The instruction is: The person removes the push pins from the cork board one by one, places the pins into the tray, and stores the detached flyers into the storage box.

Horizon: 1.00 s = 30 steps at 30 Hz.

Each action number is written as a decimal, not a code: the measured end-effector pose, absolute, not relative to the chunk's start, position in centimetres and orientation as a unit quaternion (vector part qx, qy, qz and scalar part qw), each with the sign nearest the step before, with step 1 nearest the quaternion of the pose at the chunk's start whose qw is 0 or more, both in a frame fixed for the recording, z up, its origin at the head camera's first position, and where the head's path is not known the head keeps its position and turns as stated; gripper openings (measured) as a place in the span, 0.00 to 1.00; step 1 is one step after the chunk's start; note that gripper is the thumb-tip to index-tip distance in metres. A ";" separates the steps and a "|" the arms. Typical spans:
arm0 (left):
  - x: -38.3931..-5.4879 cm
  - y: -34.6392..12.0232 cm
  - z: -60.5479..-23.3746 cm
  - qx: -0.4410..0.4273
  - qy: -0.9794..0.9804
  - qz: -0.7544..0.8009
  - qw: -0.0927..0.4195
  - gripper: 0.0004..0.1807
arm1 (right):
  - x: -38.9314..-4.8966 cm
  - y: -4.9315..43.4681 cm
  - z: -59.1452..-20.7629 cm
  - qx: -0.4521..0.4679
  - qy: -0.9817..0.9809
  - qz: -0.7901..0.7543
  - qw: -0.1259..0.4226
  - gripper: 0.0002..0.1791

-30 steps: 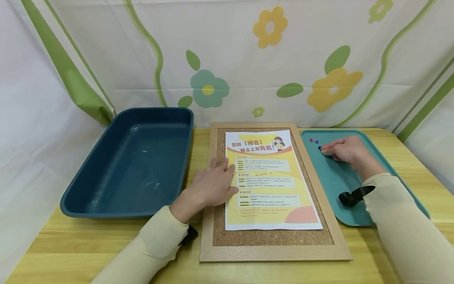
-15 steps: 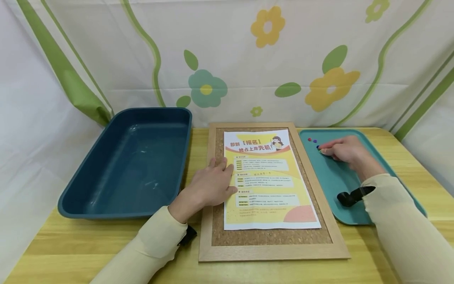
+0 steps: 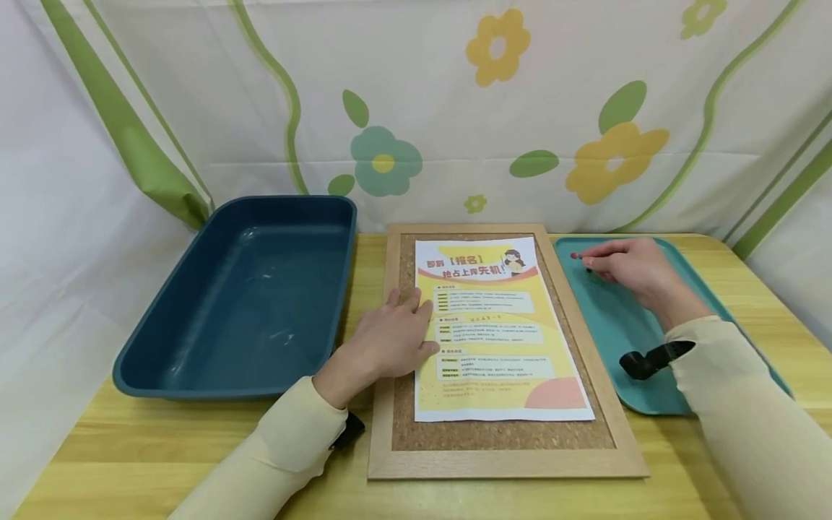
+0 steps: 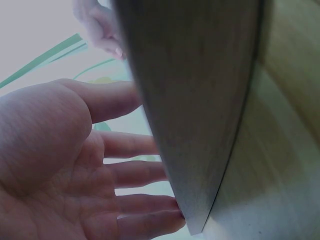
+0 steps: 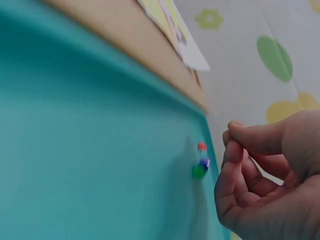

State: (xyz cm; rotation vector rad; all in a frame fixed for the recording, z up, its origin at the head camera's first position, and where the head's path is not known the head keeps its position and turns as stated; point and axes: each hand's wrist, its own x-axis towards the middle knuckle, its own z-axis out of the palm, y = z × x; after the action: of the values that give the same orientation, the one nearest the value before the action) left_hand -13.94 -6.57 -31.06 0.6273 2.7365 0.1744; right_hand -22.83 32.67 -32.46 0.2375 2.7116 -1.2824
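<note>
My left hand (image 3: 393, 339) lies on the left side of the framed cork board (image 3: 507, 437), its fingers reaching the poster (image 3: 494, 325) on it. In the left wrist view its straight fingers (image 4: 137, 172) rest along the frame's edge. Over the teal tray (image 3: 640, 310), my right hand (image 3: 640, 271) pinches thumb and index finger together at a small pushpin, hidden by the fingertips. Beside them is a red pushpin (image 3: 575, 256). The right wrist view shows a blue pushpin (image 5: 204, 163) and a green pushpin (image 5: 198, 172) close together on the tray.
A deep dark-blue bin (image 3: 240, 303) stands to the left of the board on the wooden table (image 3: 195, 462). Behind everything hangs a white curtain (image 3: 442, 94) with a flower print. A black camera (image 3: 640, 365) on my right wrist overhangs the tray.
My right hand has shifted slightly away from me, from the blue pushpin to beside the red one, where its fingertips now cover the purple pin's spot. The left hand stays put.
</note>
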 end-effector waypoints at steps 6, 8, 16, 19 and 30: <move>-14.1 -6.4 -31.0 0.217 0.960 0.064 0.167 0.39 | -23.6 29.4 -31.2 0.065 0.905 -0.418 0.048 0.26; -14.1 -6.4 -31.0 0.215 0.960 0.063 0.167 0.39 | -24.0 28.4 -31.1 0.061 0.903 -0.422 0.055 0.26; -14.1 -6.4 -31.1 0.215 0.960 0.061 0.170 0.39 | -24.9 25.9 -31.8 0.065 0.888 -0.447 0.088 0.26; -14.1 -6.3 -31.2 0.218 0.960 0.060 0.168 0.39 | -25.1 25.6 -32.0 0.066 0.886 -0.449 0.091 0.27; -14.0 -6.5 -31.2 0.220 0.960 0.060 0.162 0.39 | -25.3 25.2 -32.2 0.086 0.882 -0.455 0.085 0.26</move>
State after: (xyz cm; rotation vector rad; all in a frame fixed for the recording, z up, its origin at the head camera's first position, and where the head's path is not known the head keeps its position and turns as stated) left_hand -14.04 -6.46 -31.24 0.6282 2.7400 0.1709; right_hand -25.30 25.16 -32.16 0.2560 2.6319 -1.3561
